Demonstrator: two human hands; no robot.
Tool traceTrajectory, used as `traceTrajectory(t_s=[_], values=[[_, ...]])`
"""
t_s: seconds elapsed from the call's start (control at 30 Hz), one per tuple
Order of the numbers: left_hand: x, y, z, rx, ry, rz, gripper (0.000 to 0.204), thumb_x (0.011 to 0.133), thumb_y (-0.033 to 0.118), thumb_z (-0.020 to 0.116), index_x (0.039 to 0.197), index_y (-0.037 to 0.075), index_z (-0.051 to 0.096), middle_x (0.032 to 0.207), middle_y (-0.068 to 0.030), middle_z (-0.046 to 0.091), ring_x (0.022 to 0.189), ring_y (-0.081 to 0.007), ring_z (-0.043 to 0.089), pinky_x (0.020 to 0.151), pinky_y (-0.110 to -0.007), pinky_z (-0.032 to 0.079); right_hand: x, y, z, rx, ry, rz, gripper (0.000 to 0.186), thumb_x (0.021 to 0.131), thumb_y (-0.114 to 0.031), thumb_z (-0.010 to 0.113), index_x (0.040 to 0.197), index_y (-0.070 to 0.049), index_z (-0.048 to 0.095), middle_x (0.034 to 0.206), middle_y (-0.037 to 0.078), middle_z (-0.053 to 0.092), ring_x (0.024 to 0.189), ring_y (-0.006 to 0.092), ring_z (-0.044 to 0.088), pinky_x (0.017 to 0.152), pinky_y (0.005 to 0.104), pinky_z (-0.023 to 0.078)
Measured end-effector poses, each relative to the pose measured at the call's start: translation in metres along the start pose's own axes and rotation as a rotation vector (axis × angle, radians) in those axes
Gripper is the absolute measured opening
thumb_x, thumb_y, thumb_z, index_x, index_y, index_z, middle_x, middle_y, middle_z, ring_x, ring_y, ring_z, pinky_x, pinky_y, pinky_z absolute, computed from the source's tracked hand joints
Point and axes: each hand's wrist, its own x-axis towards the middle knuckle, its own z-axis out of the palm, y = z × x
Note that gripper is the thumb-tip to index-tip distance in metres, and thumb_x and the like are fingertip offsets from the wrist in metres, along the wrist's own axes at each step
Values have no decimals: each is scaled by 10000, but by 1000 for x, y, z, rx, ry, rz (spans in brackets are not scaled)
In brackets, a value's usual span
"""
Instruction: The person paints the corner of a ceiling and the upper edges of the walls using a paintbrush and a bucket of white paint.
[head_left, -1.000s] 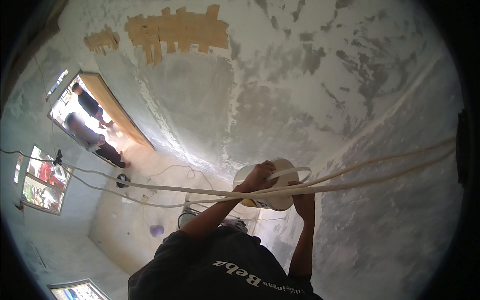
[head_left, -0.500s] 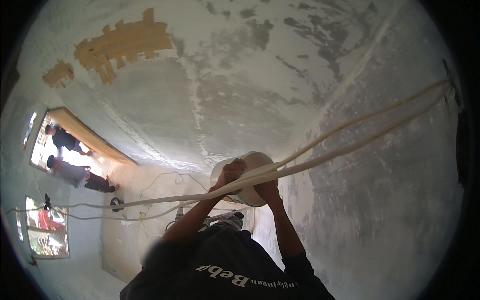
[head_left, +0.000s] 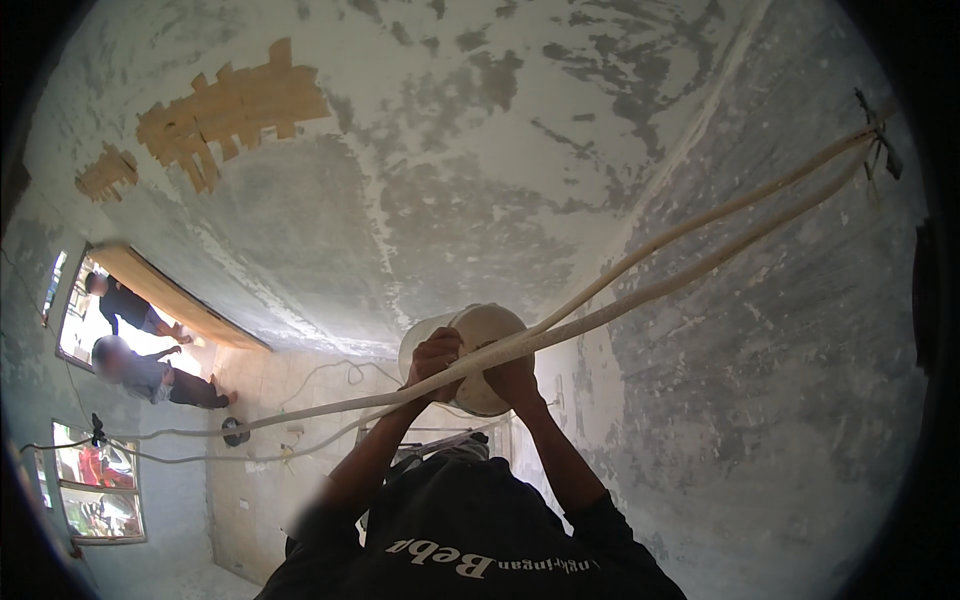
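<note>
Head view, and straight to the hands! Reaching away from the chest with both arms, slanting inward with the left forearm (head_left: 368,458) and the right forearm (head_left: 562,455) toward a white bucket (head_left: 500,322). Found at mid-frame, that bucket, with a round end facing the camera; mouth or base, cannot tell. Gripping its left side with the left hand (head_left: 437,360), curled tight at the fingers, knuckles uppermost, angled in at the wrist. Across now to the right hand (head_left: 512,378): set against the round end from the lower right, close beside the left; part-hidden at the fingertips, so cannot tell whether clasping or merely pressing. Masked a little by two pale cables (head_left: 600,318), slung right across the view in front; touching the hands or not, cannot tell. Below, note a metal frame (head_left: 430,436). Glance left for one person (head_left: 125,303) near the wooden door (head_left: 180,298), and another person (head_left: 192,389) alongside.
</note>
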Motion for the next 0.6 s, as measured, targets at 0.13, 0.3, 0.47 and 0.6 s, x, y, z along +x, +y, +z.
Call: traceTrajectory(t_s=[0.13, 0.3, 0.47, 0.6], values=[[-5, 4, -5, 39, -32, -43, 129, 702, 120, 637, 692, 56, 526, 662, -127, 548, 688, -332, 566, 559, -398, 473, -2, 9, 13, -33, -44, 92, 226, 831, -207, 552, 869, 4, 623, 775, 233, 617, 767, 392, 605, 691, 468, 487], [20, 23, -2, -29, 56, 75, 260, 660, 10, 580, 496, 53, 385, 448, -52, 331, 408, -219, 380, 572, -344, 437, -5, 18, 19, -78, -80, 62, 243, 827, -228, 551, 887, -4, 622, 775, 235, 618, 772, 398, 603, 694, 475, 487], [24, 27, 1, -63, 88, 88, 237, 647, 9, 582, 492, 52, 408, 452, -58, 367, 409, -220, 394, 583, -349, 443, -6, 19, 19, -90, 1, 51, 157, 801, -187, 573, 866, -50, 612, 808, 165, 625, 798, 343, 601, 701, 437, 476], [18, 22, 0, -60, 57, 69, 212, 639, 9, 580, 492, 47, 431, 450, -65, 374, 414, -227, 403, 595, -357, 452, -6, 11, 16, 20, 142, -32, 89, 783, -147, 585, 830, -74, 606, 790, 131, 618, 776, 310, 600, 684, 411, 470]])
